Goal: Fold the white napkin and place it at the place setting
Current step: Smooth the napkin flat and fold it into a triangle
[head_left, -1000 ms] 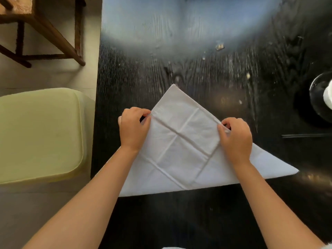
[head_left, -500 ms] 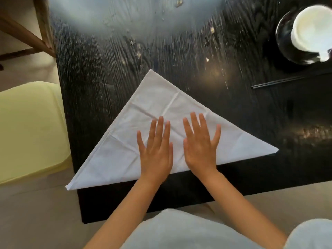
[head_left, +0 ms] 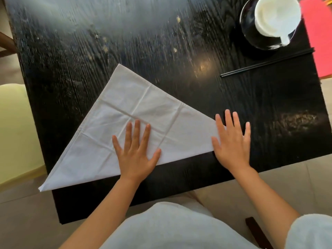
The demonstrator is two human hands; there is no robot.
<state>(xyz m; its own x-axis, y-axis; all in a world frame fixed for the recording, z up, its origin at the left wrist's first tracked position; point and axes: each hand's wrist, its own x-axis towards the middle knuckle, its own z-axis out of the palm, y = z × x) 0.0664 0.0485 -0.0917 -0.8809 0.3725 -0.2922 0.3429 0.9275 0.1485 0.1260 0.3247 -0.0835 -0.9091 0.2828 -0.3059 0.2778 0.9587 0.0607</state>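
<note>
The white napkin lies folded into a triangle on the black table, its apex pointing away and its left corner hanging past the table's left edge. My left hand rests flat, fingers spread, on the napkin's lower middle. Spread just as flat, my right hand covers the napkin's right corner. The place setting is at the far right: a black plate with a white bowl on it, and black chopsticks in front.
A pale yellow cushioned seat stands left of the table. A red seat shows at the far right edge. The table's near edge runs just below my hands.
My right hand has slid rightward along the napkin to its right corner. The left hand has stayed flat near the middle. A second ago both hands were pinching the napkin's slanted edges.
</note>
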